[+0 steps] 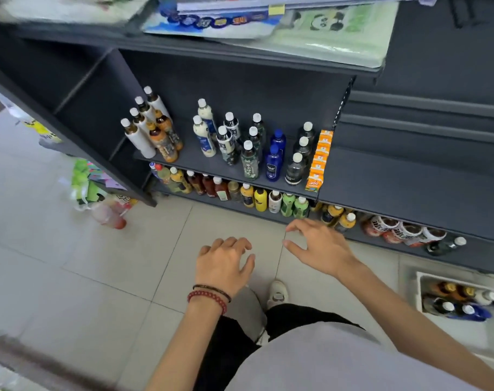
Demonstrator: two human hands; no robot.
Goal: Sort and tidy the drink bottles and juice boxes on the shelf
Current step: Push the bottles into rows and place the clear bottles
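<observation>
While the left hand [224,261] and right hand [319,244] hover empty, fingers loosely spread, drink bottles [250,162] stand on the dark shelf [200,165], orange juice boxes [320,159] in a row at its right end.

Bright, even light on the pale floor tiles [70,263], dimmer inside the dark shelf [268,80]. Wide-angle bending at the edges; far-left and near-left corners smeared with blur, bottles [250,162] mid-frame fairly sharp.

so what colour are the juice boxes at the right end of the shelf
The juice boxes are orange, seen best in the head view.
</observation>
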